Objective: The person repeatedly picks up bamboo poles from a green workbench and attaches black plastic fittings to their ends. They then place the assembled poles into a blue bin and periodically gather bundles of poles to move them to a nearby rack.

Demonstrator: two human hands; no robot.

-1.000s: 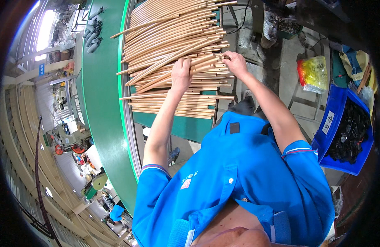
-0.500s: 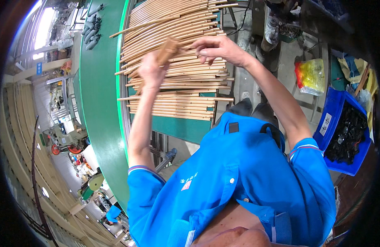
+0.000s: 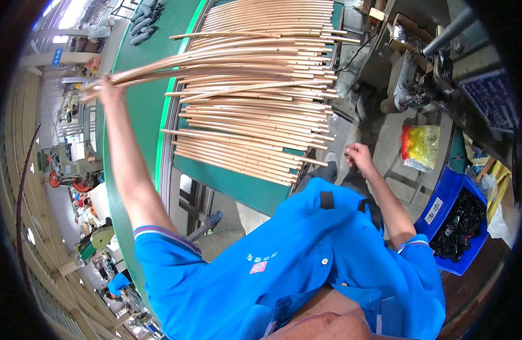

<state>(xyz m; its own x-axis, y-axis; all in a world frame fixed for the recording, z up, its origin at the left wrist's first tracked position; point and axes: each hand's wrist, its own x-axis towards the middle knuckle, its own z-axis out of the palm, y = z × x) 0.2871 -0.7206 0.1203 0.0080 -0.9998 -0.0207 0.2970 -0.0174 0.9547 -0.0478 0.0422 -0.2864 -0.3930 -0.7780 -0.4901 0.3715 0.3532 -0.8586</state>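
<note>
The left hand (image 3: 107, 86) has its fingers wrapped tight around one end of a bundle of wooden rods (image 3: 215, 56), lifted over the pile of rods (image 3: 255, 124) on the green tabletop (image 3: 133, 113). The right hand (image 3: 358, 156) hangs empty, fingers loosely curled. Better to support the bundle's far end, so the rods stay level and together.

A single head-worn fisheye view looks steeply down past the blue shirt (image 3: 306, 255) onto the green counter (image 3: 227, 175) (edges bend toward the rim), close to the rod pile (image 3: 255, 107).
</note>
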